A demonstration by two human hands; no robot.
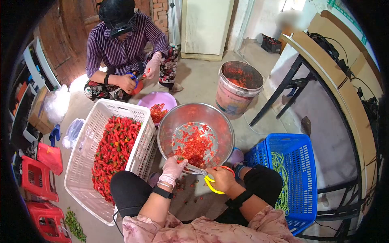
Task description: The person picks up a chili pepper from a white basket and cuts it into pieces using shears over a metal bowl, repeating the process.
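Observation:
My left hand (pixel 173 171), in a thin pale glove, is closed around a red pepper (pixel 180 160) at the near rim of a large steel bowl (pixel 223 139). Cut red pepper pieces (pixel 194 146) lie in the bowl. Bare and to the right, my right hand (pixel 222 178) grips scissors (pixel 212 184) with yellow handles. The blades point left and reach the fingers of my left hand. On the left a white crate (pixel 83 162) holds many whole red peppers (pixel 115 150).
A person (pixel 121 52) opposite holds blue-handled scissors by a purple basin (pixel 166 99). A bucket (pixel 235 95) stands beyond the bowl, a blue crate (pixel 304 170) at right. Red stools (pixel 38 178) are left; a black-legged table (pixel 300 65) stands at upper right.

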